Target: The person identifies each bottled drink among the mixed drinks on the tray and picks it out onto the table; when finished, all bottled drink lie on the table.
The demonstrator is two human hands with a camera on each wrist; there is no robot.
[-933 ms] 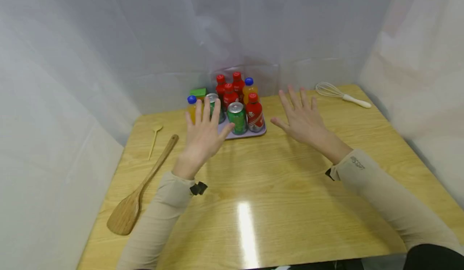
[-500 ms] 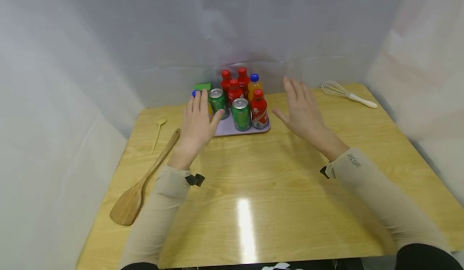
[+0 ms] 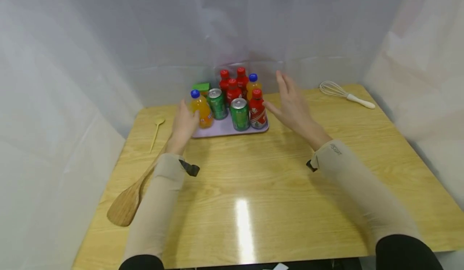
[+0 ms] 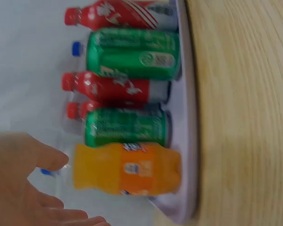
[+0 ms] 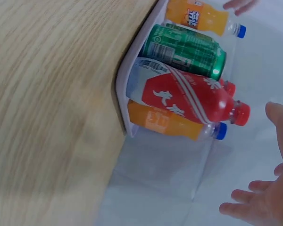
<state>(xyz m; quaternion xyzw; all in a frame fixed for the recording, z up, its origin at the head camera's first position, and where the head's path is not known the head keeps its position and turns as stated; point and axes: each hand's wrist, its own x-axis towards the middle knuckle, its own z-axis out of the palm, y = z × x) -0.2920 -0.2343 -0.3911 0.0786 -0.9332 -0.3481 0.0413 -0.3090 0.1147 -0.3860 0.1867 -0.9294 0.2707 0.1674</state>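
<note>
Probably slick, the orange bottle (image 3: 204, 115) at the tray's (image 3: 222, 130) eight o'clock suits a waist grip; left hand (image 3: 184, 123), right hand (image 3: 295, 111) spread.

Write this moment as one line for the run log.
left grip: at nearer orange bottle, contact unclear | right grip: near front red bottle, not touching | tray: on table, holding bottles and cans

Lettering (hardly legible) marks red bottle (image 5: 186, 94), orange bottle (image 5: 200, 18) and green can (image 5: 186, 51).
</note>
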